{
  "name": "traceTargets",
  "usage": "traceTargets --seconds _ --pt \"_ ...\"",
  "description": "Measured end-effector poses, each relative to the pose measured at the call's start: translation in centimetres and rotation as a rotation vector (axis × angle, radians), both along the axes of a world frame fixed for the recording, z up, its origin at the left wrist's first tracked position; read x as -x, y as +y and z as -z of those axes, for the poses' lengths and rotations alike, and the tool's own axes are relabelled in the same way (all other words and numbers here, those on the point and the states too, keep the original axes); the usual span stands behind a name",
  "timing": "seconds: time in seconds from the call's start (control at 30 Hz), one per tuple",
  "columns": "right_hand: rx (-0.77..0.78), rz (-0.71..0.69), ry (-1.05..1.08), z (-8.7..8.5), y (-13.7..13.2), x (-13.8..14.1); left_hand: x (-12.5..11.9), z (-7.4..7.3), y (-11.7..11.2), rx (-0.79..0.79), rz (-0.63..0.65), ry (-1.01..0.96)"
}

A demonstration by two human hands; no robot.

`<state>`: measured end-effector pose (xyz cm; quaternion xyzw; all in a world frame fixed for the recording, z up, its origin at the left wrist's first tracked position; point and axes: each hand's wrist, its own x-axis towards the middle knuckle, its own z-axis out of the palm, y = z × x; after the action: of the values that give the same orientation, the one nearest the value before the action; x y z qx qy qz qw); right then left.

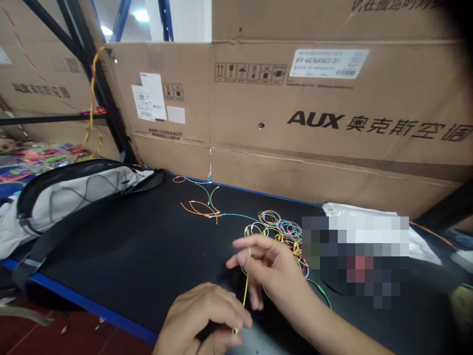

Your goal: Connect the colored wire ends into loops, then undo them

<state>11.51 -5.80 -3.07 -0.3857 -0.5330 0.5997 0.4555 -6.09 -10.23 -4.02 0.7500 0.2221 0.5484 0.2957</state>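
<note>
My left hand (207, 313), low in the head view, is closed in a pinch on one end of a thin yellow cord (246, 292). A small yellow tip shows between its thumb and fingers. The cord runs up to my right hand (275, 268), which grips it between thumb and fingers, with the forefinger stretched to the left. Just behind my right hand lies a pile of coiled coloured cords (290, 229), partly hidden by that hand. More loose orange cords (203, 209) lie farther left on the black table top (125, 241).
A grey-white bag (84, 190) with a black strap lies on the left. At the right are a white plastic package (424, 246) and a blurred-out patch. Large cardboard boxes (258, 162) stand behind the table. Yellow-orange cord (91, 93) hangs from a black metal frame (116, 123).
</note>
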Motion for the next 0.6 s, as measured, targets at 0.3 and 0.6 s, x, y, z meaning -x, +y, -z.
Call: traceTargets --seconds 0.3,0.6 --pt "-0.157 0.297 0.086 -0.3 -0.1 -2.8 0.4 0.5 0.1 0.091 -0.050 -0.083" --pt "-0.216 0.264 0.029 -0.9 -1.9 -2.0 0.1 0.5 -0.6 0.138 -0.255 -0.224"
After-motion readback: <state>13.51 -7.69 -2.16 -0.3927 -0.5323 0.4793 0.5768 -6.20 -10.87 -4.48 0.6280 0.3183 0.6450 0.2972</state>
